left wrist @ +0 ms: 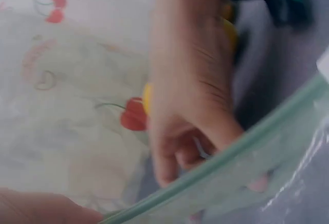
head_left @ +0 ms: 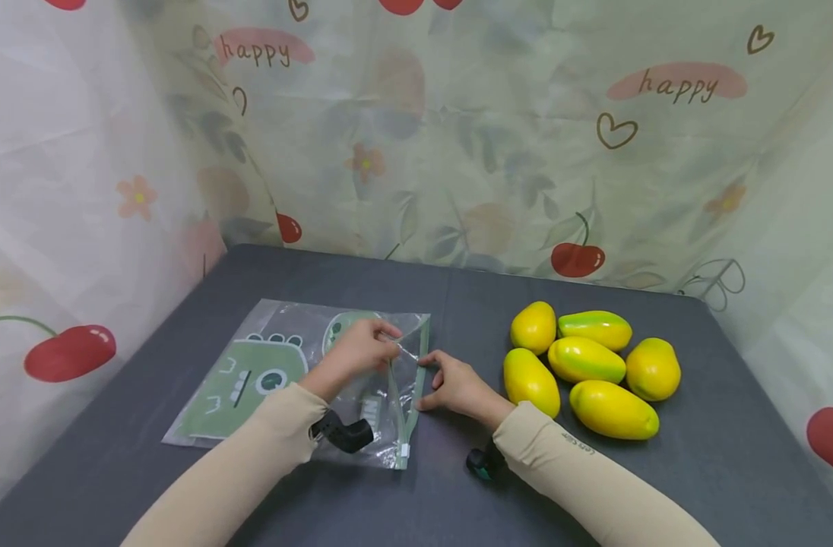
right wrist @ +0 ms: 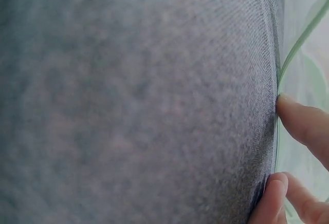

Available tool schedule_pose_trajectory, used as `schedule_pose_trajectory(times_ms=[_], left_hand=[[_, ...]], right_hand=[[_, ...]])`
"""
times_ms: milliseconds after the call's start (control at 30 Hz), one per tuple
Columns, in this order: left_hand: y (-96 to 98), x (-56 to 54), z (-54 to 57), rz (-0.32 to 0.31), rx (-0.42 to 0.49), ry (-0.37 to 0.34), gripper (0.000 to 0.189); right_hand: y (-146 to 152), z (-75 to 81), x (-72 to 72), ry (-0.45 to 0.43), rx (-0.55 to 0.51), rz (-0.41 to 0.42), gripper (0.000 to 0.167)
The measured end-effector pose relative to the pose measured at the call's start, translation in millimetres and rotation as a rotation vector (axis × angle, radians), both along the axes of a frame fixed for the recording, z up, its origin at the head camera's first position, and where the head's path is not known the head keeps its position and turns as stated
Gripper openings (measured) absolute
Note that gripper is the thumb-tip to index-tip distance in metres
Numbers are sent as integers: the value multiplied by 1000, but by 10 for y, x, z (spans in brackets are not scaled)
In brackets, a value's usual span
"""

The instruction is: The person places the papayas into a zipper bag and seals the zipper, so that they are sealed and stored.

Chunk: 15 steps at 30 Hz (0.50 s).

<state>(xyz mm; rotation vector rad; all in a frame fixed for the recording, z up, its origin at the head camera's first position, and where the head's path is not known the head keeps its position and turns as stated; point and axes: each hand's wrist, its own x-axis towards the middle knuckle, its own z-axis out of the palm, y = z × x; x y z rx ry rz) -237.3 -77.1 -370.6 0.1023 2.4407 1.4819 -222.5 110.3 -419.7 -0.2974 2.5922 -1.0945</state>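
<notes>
Nearest the camera: left beige sleeve [head_left: 232,463] and right beige sleeve [head_left: 594,471], up from bottom edge, black wrist camera [head_left: 351,435] at left cuff, another at right. Ahead of cuffs: clear slider-zip bag [head_left: 266,372] with green cartoon monster print, flat on grey-covered table [head_left: 464,304], left of centre, mouth to the right. Left hand [head_left: 358,353] over bag, fingers narrow, pinching film just inside mouth. Right hand [head_left: 460,389] at outer lip, thumb and finger set apart along green zip strip [left wrist: 277,112], tips gripping edge; exact pinch partly hidden. Step in hand, by the look of it: parting the two lips; gap visible already, narrow. White slider [head_left: 404,450] at near end of strip, so probably unzipped along most of length. Next move likely calls for firm hold on both lips and a wider pull apart, without letting thin film slip or fold shut. Off to right: six mangoes [head_left: 586,359], yellow with some green, loosely clustered, nearest one just beside right wrist. Tight there: elbow swing could nudge fruit. More room behind bag, toward cherry-print curtain [head_left: 416,190], and on bare cloth between forearms. Bag short of left table edge, mangoes short of right; little risk of anything going over.
</notes>
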Motion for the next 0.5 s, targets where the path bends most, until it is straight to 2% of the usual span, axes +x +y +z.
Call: schedule_pose_trajectory(times_ms=[167,500], left_hand=[[-83,47,154,21,121,10,35],[-191,149,447,41,177,14,34]], right_hand=[[-2,-1,1,-7,2,-9,63],[1,12,11,-16,-27,-4,62]])
